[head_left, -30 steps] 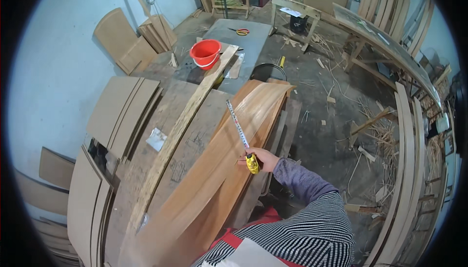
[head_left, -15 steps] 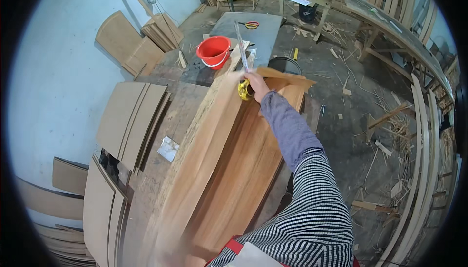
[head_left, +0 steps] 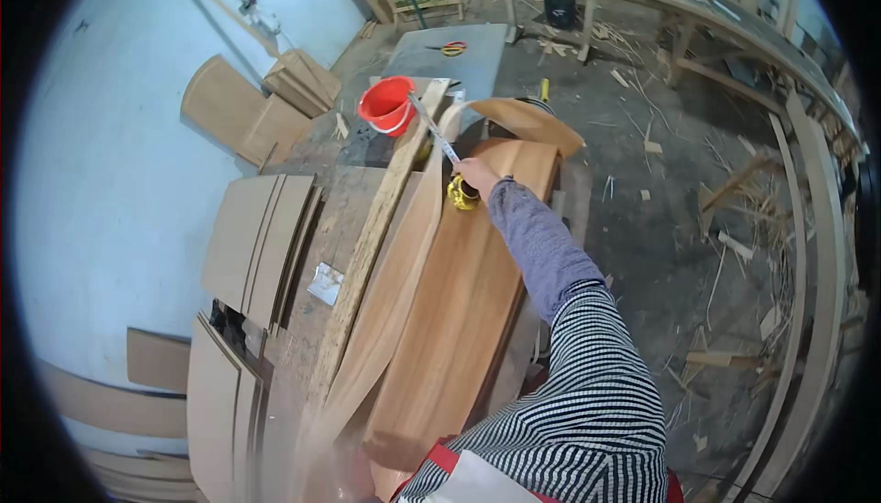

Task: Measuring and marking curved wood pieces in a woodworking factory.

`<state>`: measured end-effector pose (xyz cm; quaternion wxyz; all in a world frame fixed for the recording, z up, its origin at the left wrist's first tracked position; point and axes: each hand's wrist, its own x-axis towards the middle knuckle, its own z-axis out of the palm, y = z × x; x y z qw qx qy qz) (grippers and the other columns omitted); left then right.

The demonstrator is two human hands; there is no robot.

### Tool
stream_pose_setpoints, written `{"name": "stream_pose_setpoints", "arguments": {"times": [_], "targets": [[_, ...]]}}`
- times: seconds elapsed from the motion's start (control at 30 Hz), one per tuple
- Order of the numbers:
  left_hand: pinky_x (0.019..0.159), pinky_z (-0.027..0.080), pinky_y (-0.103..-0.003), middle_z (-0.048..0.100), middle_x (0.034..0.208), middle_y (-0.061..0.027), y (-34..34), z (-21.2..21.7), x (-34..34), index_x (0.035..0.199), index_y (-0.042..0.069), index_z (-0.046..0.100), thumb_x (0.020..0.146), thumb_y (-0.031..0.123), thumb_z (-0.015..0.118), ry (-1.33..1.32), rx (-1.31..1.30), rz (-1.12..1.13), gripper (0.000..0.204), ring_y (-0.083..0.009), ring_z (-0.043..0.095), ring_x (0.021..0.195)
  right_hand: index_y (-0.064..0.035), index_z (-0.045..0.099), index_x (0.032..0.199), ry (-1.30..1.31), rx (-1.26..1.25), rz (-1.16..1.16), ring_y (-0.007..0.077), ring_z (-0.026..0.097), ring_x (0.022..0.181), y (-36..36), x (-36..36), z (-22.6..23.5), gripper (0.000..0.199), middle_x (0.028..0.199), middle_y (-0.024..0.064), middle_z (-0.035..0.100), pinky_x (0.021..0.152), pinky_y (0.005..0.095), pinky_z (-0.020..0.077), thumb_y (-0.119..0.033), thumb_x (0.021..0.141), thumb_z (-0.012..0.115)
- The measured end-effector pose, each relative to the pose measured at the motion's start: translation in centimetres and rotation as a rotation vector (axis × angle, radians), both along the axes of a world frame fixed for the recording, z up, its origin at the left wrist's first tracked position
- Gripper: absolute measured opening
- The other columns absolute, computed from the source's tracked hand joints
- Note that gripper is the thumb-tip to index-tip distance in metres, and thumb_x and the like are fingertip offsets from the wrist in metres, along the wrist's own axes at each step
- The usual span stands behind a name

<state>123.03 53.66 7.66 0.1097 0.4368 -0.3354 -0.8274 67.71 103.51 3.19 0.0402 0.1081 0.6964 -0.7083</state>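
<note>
My right hand (head_left: 475, 178) is closed around a yellow tape measure (head_left: 462, 194), over the far part of a long brown wood panel (head_left: 459, 292). A short length of its pale blade (head_left: 435, 129) sticks out toward the red bucket. Along the panel's left side runs a thin, wavy wood veneer sheet (head_left: 404, 273), whose far end curls up and over to the right. My left hand (head_left: 351, 474) is a blur at the lower edge, by the near end of the veneer; its fingers cannot be made out.
A rough wooden beam (head_left: 372, 232) lies left of the veneer, with a red bucket (head_left: 385, 106) near its far end. Red-and-yellow-handled scissors (head_left: 452, 48) rest on a grey board (head_left: 477, 76). Stacked brown panels (head_left: 262, 237) stand left. Wood scraps (head_left: 739, 246) litter the floor at right.
My right hand, with the tape measure, is slightly lower in view, and the blade now tilts left. The veneer has shifted left, baring more of the panel; its far end curls higher.
</note>
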Motion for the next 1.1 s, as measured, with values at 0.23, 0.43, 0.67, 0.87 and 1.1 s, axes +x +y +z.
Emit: {"name": "stream_pose_setpoints", "arguments": {"times": [0.23,0.43,0.67,0.87,1.1], "targets": [[0.096,0.042,-0.036,0.062,0.106,-0.0152,7.7,7.2,1.0,0.114,0.003,0.056,0.094,0.019,0.054,0.126,-0.184,-0.363,0.026,-0.0226,0.056,0.099,-0.0025,0.061,0.082,0.051,-0.851,0.343,0.0162,0.062,0.063,4.1,20.2,8.6,0.023,0.070,0.0064,0.061,0.057,0.0285,0.0506,-0.024,0.089,0.055],[0.098,0.041,-0.042,0.057,0.118,-0.0128,10.3,5.0,1.0,0.106,0.009,0.064,0.093,0.023,0.057,-0.026,-0.539,-0.539,0.020,-0.0276,0.050,0.113,-0.0023,0.060,0.077,-0.193,-0.842,0.616,0.0136,0.061,0.063,4.1,38.6,6.5,0.026,0.072,0.0074,0.063,0.055,0.0262,0.0493,-0.025,0.089,0.054],[0.071,0.054,-0.033,0.065,0.092,-0.0117,21.8,3.0,0.3,0.117,0.002,0.053,0.090,0.010,0.059,-0.089,-0.528,-0.903,0.029,-0.0193,0.064,0.082,-0.0035,0.060,0.080,-0.402,-0.919,0.787,0.0110,0.060,0.065,4.0,50.4,2.0,0.026,0.073,0.0048,0.061,0.060,0.0248,0.0487,-0.024,0.091,0.050],[0.078,0.051,-0.034,0.068,0.092,-0.0125,40.6,4.9,-1.1,0.108,-0.005,0.060,0.083,0.010,0.064,-0.066,-0.773,-1.062,0.030,-0.0244,0.065,0.085,-0.0044,0.061,0.077,-0.155,-0.484,0.723,0.0147,0.060,0.067,9.9,49.6,-1.5,0.025,0.073,0.0043,0.061,0.063,0.0264,0.0476,-0.022,0.090,0.050],[0.084,0.049,-0.034,0.064,0.101,-0.0142,67.4,6.6,-8.9,0.106,0.001,0.061,0.079,0.001,0.068,0.464,-1.605,-1.436,0.028,-0.0278,0.062,0.095,-0.0011,0.064,0.080,0.307,-0.275,0.665,0.0171,0.058,0.070,27.2,44.9,-4.1,0.018,0.076,0.0087,0.064,0.063,0.0325,0.0455,-0.014,0.082,0.052]]}}
